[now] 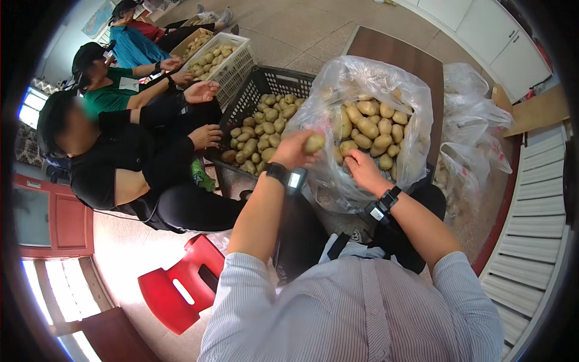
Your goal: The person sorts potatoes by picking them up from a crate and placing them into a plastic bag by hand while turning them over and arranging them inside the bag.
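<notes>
My left hand (292, 151) is closed around a potato (314, 143), held up between the black crate and the clear plastic bag (416, 90). At the near left of the bag's opening, my right hand (367, 173) has its fingers curled on another potato (348, 147); the fingertips are partly hidden. Several potatoes (382, 127) fill the open bag, which stands in front of me with its rim folded outward. Left of it, the black crate (243, 87) holds many more loose potatoes (260, 131).
A brown table (386, 45) lies behind the bag. More filled plastic bags (467, 133) stand to the right. A person in black (108, 163) sits close on my left, with others beyond beside a white crate (232, 69). A red chair (181, 283) is at lower left.
</notes>
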